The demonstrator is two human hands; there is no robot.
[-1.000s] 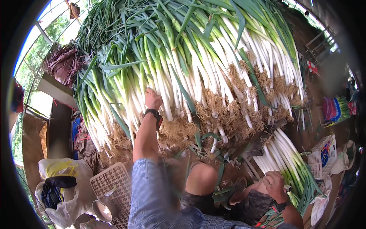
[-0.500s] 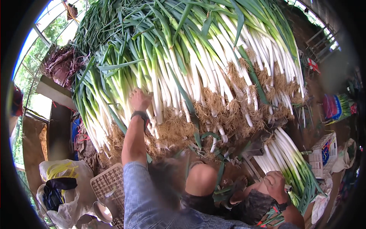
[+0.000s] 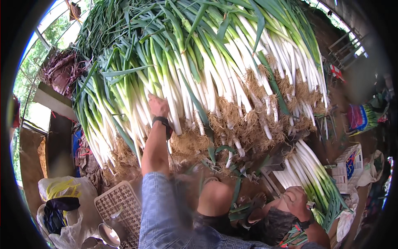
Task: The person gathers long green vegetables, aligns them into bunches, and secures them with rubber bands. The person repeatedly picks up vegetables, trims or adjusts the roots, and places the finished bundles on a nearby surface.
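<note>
A large heap of long green onions (image 3: 215,79) fills the far side, white stalks and brown roots toward me, green leaves away. My left hand (image 3: 158,106) reaches into the left-middle of the heap, its fingers closed around a white stalk; the fingertips are partly hidden among the onions. At the lower right, my right hand (image 3: 296,200) lies curled over my knee, beside a smaller sorted bunch of green onions (image 3: 309,166). What the right fingers hold, if anything, cannot be made out.
A metal stand (image 3: 271,168) supports the small bunch. A beige plastic crate (image 3: 120,207) and plastic bags (image 3: 68,203) with yellow ties stand at the lower left. A white basket (image 3: 347,168) sits at the right. Loose leaves and roots litter the ground before my knees (image 3: 215,197).
My left hand has shifted slightly to the right among the white stalks, and its wrist has turned. The right hand stays on the knee. The view has shifted a little.
</note>
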